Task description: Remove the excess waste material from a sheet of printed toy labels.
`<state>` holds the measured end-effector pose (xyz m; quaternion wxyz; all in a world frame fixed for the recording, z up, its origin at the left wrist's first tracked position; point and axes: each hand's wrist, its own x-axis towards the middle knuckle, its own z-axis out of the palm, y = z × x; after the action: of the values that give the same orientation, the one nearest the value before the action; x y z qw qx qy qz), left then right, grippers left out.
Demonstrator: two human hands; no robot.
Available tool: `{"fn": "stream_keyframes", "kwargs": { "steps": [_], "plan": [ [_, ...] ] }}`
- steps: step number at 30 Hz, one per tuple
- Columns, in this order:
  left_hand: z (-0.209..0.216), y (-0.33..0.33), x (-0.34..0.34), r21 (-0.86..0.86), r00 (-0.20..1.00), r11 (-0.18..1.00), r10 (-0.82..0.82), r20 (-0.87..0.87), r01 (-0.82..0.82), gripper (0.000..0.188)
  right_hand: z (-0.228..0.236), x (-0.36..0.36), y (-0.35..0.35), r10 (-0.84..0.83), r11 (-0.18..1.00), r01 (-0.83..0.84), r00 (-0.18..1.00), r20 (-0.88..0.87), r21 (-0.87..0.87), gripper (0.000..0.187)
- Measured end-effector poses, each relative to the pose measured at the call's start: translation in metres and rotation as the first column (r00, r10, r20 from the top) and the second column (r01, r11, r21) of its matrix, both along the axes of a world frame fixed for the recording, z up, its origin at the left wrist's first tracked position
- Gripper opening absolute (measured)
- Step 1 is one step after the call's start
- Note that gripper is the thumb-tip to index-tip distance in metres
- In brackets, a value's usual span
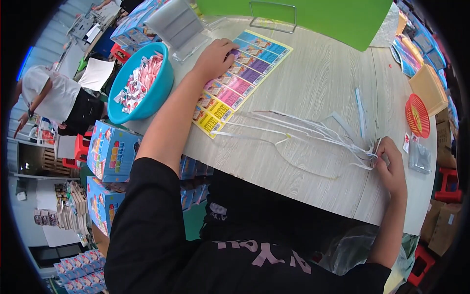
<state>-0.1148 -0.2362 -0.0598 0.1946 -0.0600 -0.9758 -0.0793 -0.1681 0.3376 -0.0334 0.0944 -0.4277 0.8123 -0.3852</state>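
Observation:
My left hand (214, 60) lies over the upper left edge of a printed sheet (250, 66) with coloured bands running from blue through purple and pink to yellow. Its fingers are a little apart and rest on the sheet. At the right of the table, my right hand (390, 165) is closed around the gathered end of several thin white strips (338, 139). They fan out loosely leftward over the wood, some reaching the sheet's lower corner. What lies inside the fingers is partly hidden.
A blue basin (170, 78) of small wrapped pieces stands left of my forearm, beside a clear plastic holder (178, 22). A green board (313, 17) borders the far side. A red basket (417, 115) sits right. Blue boxes (113, 152) are stacked lower left; another person (51, 93) stands beyond.

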Motion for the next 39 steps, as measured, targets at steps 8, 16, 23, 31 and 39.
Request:
{"fn": "stream_keyframes", "kwargs": {
  "steps": [8,16,23,31,39],
  "plan": [
    [-0.001,-0.012,-0.011,-0.025,0.999,1.0,-0.016,-0.042,0.015,0.029,-0.011,-0.004,0.004,-0.07,0.98,0.117,0.959,0.274,-0.159,0.013],
    [-0.005,-0.01,-0.037,-0.055,0.993,0.993,-0.108,-0.041,0.105,0.025,-0.017,-0.025,0.046,-0.098,0.883,0.302,0.867,0.488,-0.36,0.027],
    [0.01,-0.012,-0.017,-0.226,0.984,0.973,-0.076,-0.163,0.038,0.019,-0.006,-0.018,0.021,-0.089,0.785,0.283,0.932,0.351,-0.551,0.019],
    [0.049,0.066,-0.008,-0.178,0.973,0.981,-0.113,-0.204,0.076,0.015,0.016,-0.007,0.006,-0.29,0.921,0.283,0.957,0.014,-0.268,0.01],
    [0.057,0.214,0.013,-0.077,0.912,0.908,-0.409,0.04,0.411,0.024,0.058,0.058,0.004,-0.153,0.978,0.179,0.964,-0.216,0.106,0.007]
  ]
}}
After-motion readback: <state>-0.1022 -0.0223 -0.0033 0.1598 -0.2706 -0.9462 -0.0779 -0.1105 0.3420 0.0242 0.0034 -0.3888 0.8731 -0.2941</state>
